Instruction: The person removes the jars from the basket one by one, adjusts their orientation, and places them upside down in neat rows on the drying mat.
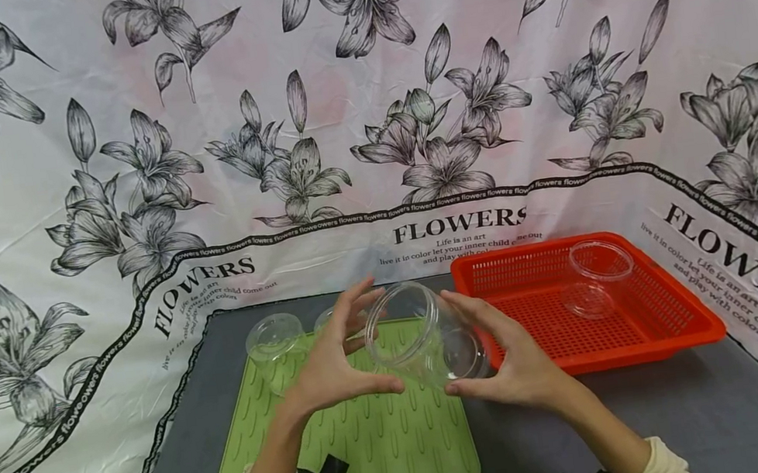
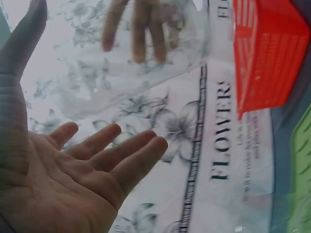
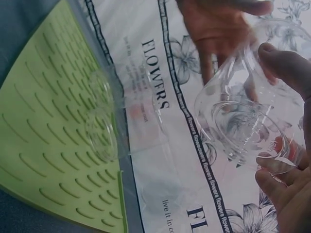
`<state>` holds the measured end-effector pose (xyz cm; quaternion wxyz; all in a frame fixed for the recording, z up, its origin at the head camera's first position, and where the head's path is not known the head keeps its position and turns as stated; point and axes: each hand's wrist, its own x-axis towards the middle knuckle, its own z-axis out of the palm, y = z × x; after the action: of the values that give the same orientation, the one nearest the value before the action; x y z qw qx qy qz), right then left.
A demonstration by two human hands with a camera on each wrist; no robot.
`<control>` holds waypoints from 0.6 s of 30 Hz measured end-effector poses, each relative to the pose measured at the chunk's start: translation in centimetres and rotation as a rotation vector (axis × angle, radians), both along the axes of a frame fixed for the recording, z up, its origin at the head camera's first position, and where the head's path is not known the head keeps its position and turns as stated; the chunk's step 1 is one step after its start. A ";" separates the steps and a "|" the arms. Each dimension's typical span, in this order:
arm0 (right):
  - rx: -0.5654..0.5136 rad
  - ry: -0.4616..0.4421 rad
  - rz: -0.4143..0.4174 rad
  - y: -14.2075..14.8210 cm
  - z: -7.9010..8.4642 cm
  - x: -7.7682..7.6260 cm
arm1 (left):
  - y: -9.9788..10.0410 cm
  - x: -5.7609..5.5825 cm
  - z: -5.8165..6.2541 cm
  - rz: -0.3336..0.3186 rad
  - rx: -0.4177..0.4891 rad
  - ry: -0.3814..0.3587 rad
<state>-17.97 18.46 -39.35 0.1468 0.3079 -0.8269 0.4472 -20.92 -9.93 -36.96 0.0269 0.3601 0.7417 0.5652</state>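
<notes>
My right hand grips a clear jar round its base end, thumb below and fingers above. The jar is tilted on its side in the air over the green mat, its open mouth facing left. My left hand is beside the mouth, with fingers and thumb spread apart. In the left wrist view its palm is bare and holds nothing. Another clear jar stands at the mat's back left corner. Behind my left fingers, a further clear jar is mostly hidden.
A red slotted plastic basket sits at the back right of the grey table, with one clear jar inside. A white flower-printed cloth hangs behind and at both sides.
</notes>
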 end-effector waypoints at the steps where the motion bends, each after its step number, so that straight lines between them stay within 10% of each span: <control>1: 0.004 0.002 -0.001 0.0 0.0 0.0 | -0.1 0.0 0.4 0.016 -0.024 0.025; 18: 0.052 -0.002 0.012 0.2 -0.3 0.2 | 1.3 0.5 3.4 0.047 -0.250 0.098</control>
<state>-17.79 18.68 -39.68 0.1353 0.3161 -0.8364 0.4268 -20.41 -8.60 -33.60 0.0218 0.3636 0.8151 0.4505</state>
